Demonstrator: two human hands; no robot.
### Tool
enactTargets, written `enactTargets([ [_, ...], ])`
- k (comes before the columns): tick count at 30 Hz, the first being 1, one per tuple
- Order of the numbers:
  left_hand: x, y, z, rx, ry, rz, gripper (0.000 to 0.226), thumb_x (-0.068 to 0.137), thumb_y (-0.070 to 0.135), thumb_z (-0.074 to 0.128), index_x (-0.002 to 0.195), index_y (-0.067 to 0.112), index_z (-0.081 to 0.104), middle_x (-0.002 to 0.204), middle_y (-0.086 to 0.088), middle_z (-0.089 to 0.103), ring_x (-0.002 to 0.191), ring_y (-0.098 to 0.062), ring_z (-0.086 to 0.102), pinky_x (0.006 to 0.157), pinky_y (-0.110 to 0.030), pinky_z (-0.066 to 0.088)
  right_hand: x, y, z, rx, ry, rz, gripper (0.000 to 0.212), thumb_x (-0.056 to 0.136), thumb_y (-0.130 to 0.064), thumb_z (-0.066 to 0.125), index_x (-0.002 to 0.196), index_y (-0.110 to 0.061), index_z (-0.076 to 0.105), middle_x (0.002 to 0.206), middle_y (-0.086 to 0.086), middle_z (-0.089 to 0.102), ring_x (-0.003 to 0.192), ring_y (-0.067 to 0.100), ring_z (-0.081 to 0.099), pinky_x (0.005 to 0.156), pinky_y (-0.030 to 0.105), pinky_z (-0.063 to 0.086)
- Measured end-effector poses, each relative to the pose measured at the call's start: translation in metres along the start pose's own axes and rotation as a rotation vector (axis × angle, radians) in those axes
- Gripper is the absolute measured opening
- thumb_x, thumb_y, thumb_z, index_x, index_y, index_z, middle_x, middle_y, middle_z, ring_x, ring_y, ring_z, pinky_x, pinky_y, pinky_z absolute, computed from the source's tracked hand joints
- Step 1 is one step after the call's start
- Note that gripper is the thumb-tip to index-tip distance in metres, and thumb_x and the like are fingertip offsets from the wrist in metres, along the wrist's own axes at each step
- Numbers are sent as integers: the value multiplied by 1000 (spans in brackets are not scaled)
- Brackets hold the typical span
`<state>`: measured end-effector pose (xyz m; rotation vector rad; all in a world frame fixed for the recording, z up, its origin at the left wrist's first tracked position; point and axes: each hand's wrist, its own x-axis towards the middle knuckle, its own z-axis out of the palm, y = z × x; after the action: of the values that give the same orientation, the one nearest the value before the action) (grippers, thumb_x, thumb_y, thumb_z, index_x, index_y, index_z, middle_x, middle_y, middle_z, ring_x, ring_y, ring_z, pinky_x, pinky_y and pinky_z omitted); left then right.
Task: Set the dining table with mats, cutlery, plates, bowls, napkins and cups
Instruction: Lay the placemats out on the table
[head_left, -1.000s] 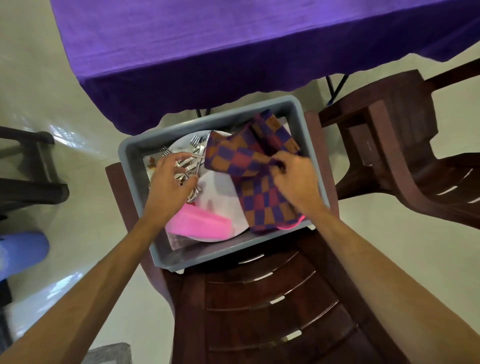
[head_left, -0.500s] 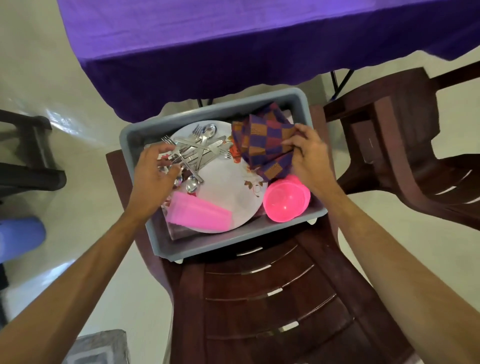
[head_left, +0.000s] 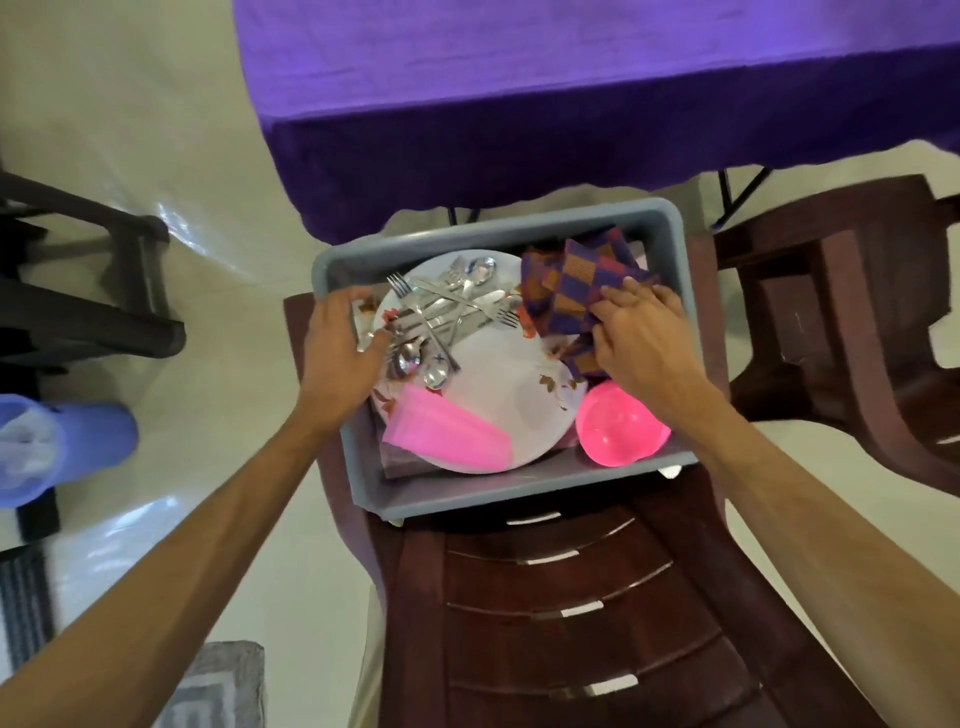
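A grey tub (head_left: 524, 501) sits on a brown chair seat. It holds a white flowered plate (head_left: 498, 379), a heap of forks and spoons (head_left: 447, 312), a pink cup (head_left: 449, 431) on its side and a pink bowl (head_left: 618, 428). A bunched checkered cloth (head_left: 569, 283) fills the far right corner, and my right hand (head_left: 639, 338) grips it from the near side. My left hand (head_left: 340, 353) reaches in at the plate's left rim, thumb by the cutlery handles. Whether its fingers hold anything is hidden. The table (head_left: 571, 78) under a purple cloth lies beyond the tub.
The brown slatted chair (head_left: 571, 623) under the tub stands in front of me. A second brown chair (head_left: 852, 322) is at the right, a dark chair (head_left: 104, 312) at the left. A blue container (head_left: 62, 447) and a grey rug (head_left: 218, 686) lie on the pale floor.
My right hand pulled the checkered cloth off the plate into the far right corner, uncovering the plate and pink bowl. My left hand slid from the cutlery to the plate's left rim.
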<state>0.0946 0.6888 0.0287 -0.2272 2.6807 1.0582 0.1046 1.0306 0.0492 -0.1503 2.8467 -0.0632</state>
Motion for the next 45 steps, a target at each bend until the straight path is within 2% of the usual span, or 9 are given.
enactTargets([
  [4,5,6,3,-50,-196,-84,54,96,11,68,147,13,48,132,5,53,116,-14,53,94,-21,37,1,-26,-6,190,158,-231,25,85,-5,69,109,-7,75,115,13,75,106,35,69,93,52,53],
  [7,21,-1,12,-26,-372,-129,56,92,20,71,143,17,47,130,3,59,116,-20,62,94,-32,49,17,-43,-5,254,132,-277,24,84,-2,67,104,-8,77,106,10,76,96,35,69,79,48,57],
  [11,40,-9,18,-9,-414,-234,74,84,40,68,150,25,37,139,-6,56,116,-27,65,101,-44,54,41,-59,-5,267,33,-254,29,88,-6,59,110,-14,75,104,6,74,96,32,66,72,47,57],
  [15,44,-8,24,-61,-383,-230,70,91,31,72,151,22,38,140,-4,49,118,-23,61,103,-39,51,60,-77,-6,253,-62,-272,30,89,-6,57,112,-14,74,104,8,73,98,31,65,70,45,57],
  [21,47,-11,23,-165,-366,-241,55,92,14,73,140,17,47,120,-2,65,93,-10,66,52,-8,47,81,-87,0,256,-129,-231,27,91,-11,60,115,-18,72,116,4,71,106,28,65,75,46,59],
  [23,49,-7,20,-186,-370,-252,46,90,9,73,130,18,52,109,1,66,87,-9,66,47,-6,46,86,-90,1,261,-123,-257,34,89,-7,60,120,-18,70,123,3,67,109,26,64,76,46,60],
  [33,57,-11,16,-174,-383,-208,34,77,15,81,107,19,65,100,4,68,88,-10,66,71,-18,52,110,-132,18,270,-251,-382,73,88,-20,69,154,-25,37,161,0,35,118,30,63,80,44,62],
  [37,59,-7,9,-179,-330,-168,27,77,25,84,96,27,65,97,10,63,93,-7,61,80,-24,52,118,-145,18,243,-262,-358,85,86,-38,75,158,-22,33,158,0,38,117,27,65,82,45,60],
  [45,58,-9,-6,-251,-370,-217,27,93,16,73,117,24,66,104,12,68,92,-4,66,74,-17,49,135,-154,-2,206,-359,-320,75,78,-43,85,141,-24,47,141,0,49,109,26,62,75,32,40],
])
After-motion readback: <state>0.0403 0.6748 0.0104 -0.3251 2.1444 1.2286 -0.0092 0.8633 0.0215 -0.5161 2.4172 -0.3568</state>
